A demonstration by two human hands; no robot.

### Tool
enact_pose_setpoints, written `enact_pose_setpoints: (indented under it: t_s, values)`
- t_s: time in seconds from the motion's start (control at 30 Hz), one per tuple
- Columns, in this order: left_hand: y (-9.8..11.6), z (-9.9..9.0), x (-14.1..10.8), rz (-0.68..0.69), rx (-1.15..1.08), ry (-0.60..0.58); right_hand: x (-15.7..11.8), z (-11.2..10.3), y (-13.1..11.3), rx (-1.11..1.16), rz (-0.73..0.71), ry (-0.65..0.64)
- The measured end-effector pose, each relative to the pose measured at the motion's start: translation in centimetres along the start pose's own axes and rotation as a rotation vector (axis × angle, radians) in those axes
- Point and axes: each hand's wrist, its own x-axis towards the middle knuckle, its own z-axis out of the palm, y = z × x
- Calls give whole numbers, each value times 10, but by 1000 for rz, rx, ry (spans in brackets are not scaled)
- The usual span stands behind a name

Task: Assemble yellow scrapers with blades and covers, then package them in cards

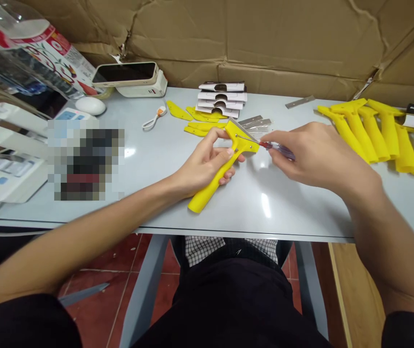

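Observation:
My left hand [210,166] is wrapped round a yellow scraper [212,186], its handle slanting down toward me and its wide head up. A metal blade edge shows along the head, with small screws in it. In my right hand [313,152] a screwdriver [279,150] with a clear and red handle is pinched, its thin shaft lying across the scraper's head toward the left screw. Whether the tip sits in that screw is hard to tell. Just behind the head lie loose metal blades [255,123] and flat yellow plates [205,126].
Stacked white blade boxes [221,99] stand at the back. Several yellow scrapers [382,130] lie in a row on the right, near a single blade [300,102]. On the left are a phone [127,73], a white mouse [90,105], power strips [14,166] and a bottle [52,53]. Cardboard [264,38] walls the back.

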Motion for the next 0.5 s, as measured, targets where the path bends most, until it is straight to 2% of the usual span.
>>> enact_pose_setpoints:
  t_s: [0.13, 0.27, 0.37, 0.5]
  values:
    - [3, 0, 1, -27, -38, 9, 7, 6, 6, -14, 25, -67]
    - [7, 2, 2, -73, -69, 60, 13, 1, 20, 101, -45, 56]
    - [8, 2, 3, -81, -75, 85, 15, -3, 42, 75, 69, 163]
    - [10, 1, 5, -68, -19, 77, 17, 5, 82, -50, 249, 153]
